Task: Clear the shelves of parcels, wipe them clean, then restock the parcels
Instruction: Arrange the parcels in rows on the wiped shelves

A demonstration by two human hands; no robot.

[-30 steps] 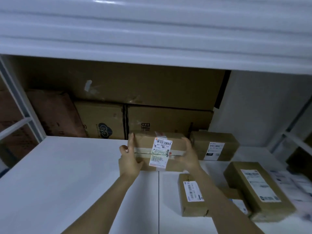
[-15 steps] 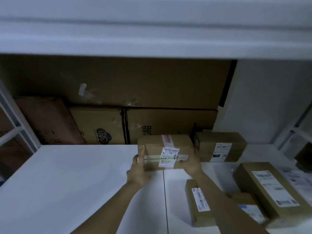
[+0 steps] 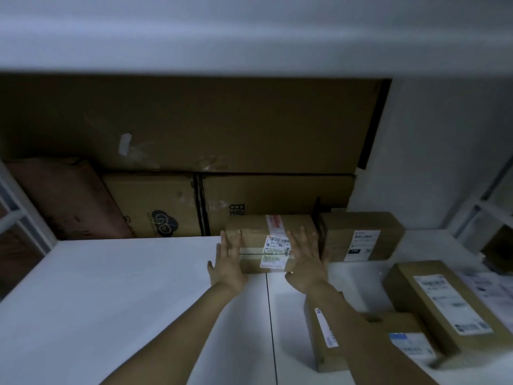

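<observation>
- Parcel, shelf's back edge: my left hand and right hand flat on its front, fingers straight, gripping nothing.
- Push evenly, flush beside next box.

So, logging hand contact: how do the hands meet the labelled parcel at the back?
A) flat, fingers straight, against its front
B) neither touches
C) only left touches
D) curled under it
A: left hand and right hand lie straight-fingered on the front of the parcel.
</observation>
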